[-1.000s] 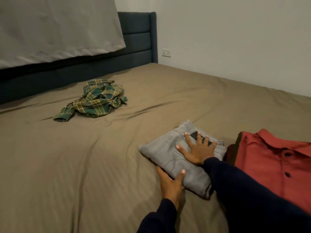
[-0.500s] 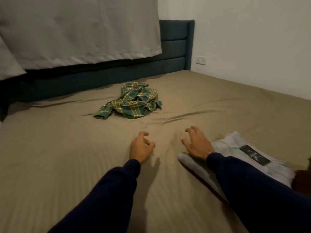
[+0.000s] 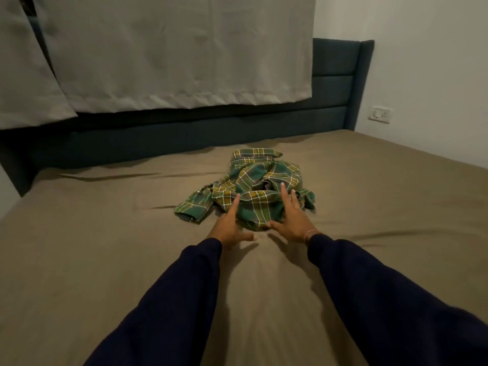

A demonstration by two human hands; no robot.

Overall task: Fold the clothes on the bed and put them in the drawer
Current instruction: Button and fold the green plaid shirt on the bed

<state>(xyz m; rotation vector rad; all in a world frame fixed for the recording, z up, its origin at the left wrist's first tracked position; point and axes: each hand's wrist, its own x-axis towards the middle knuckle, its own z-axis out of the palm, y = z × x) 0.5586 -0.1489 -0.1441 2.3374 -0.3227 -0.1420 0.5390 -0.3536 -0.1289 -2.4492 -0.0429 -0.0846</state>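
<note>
One crumpled plaid shirt [image 3: 253, 191], green with yellow and white lines, lying unfolded on the bed [image 3: 92, 254], a little above the middle of the view, near the headboard side; one sleeve trailing out from the heap toward 8 o'clock, collar at 12 o'clock of the heap.

Two hands stretched forward, both in dark navy sleeves; left hand [image 3: 229, 225] at 7 o'clock of the shirt, grip spread, fingers straight, index finger pointing up over the near edge of the cloth, thumb out to the side above the sheet; cannot tell whether touching the cloth or only hovering just over it. Right hand [image 3: 290, 220] at 5 o'clock of the shirt, grip also spread, fingers straight and apart, laid over the near right part of the heap, thumb reaching toward the lower hem; nothing pinched, nothing held; one thin bracelet [image 3: 309, 233] on the right wrist.

One brown-olive sheet covering the bed, with several long wrinkles; one dark blue padded headboard [image 3: 335, 93] at 12 o'clock; two pale grey curtain panels [image 3: 171, 54] hanging in front of the headboard, one wide, one narrower at 10 o'clock; one white wall socket [image 3: 380, 115] at 2 o'clock, on the white wall.
</note>
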